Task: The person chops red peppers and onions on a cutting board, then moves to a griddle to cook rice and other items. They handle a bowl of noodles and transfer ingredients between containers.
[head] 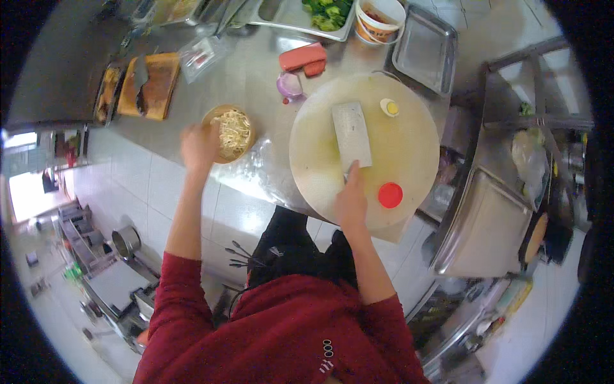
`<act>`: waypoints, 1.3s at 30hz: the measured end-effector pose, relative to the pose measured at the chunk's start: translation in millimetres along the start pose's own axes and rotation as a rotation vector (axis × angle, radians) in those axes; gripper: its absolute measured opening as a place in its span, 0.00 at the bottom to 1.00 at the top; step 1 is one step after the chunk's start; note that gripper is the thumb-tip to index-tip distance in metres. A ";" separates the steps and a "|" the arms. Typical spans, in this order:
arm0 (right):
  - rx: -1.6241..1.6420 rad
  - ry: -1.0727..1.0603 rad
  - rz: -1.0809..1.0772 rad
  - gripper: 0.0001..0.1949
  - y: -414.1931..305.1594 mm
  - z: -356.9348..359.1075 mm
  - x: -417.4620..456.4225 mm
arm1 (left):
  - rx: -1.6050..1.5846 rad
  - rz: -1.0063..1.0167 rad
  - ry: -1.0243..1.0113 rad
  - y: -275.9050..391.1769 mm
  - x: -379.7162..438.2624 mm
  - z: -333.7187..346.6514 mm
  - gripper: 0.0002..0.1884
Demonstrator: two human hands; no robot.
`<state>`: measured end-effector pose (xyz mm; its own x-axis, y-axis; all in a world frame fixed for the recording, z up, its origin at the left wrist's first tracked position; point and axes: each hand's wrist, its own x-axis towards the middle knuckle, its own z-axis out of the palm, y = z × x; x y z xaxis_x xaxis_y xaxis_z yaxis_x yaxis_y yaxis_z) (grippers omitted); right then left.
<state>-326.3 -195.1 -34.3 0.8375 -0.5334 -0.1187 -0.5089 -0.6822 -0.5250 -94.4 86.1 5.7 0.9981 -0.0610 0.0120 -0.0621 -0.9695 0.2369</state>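
Observation:
My right hand [351, 204] is closed on the handle of a cleaver [352, 134], whose broad blade lies over a round cutting board [312, 182]. A halved boiled egg [389, 107] rests on the board, yolk up, to the upper right of the blade. Near the board's lower right edge sits a round red lid or disc [390, 195]. My left hand [199, 146], blurred, is at the left rim of a round bowl of pale shredded food [235, 132]; whether its fingers grip the rim or anything else cannot be told.
Beyond the board lie a cut purple onion [289, 85] and pink-red blocks [302, 56]. A white bucket [379, 21], a broccoli tray [288, 29] and an empty metal tray [424, 50] stand at the back. At the left, a knife lies on a wooden board [160, 86].

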 end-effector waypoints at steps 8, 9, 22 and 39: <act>0.776 -0.177 0.632 0.11 -29.5 -38.2 13.4 | -0.396 -0.016 -0.354 131.8 120.3 121.3 0.41; 0.820 -0.161 0.660 0.11 -20.2 -38.8 10.1 | -0.480 -0.014 -0.424 148.4 115.2 107.0 0.39; 0.221 0.047 0.108 0.13 -34.8 -52.5 -29.8 | -0.655 0.314 -0.719 177.6 -47.0 61.1 0.34; -0.111 -0.196 0.086 0.05 -52.4 -46.4 -17.6 | -0.643 0.372 -0.661 170.3 -48.8 82.0 0.24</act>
<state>-323.6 -173.2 34.4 0.8070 -0.4924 -0.3259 -0.5900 -0.6946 -0.4116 -154.0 -95.5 -34.1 0.7012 -0.6446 -0.3048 -0.1624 -0.5607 0.8120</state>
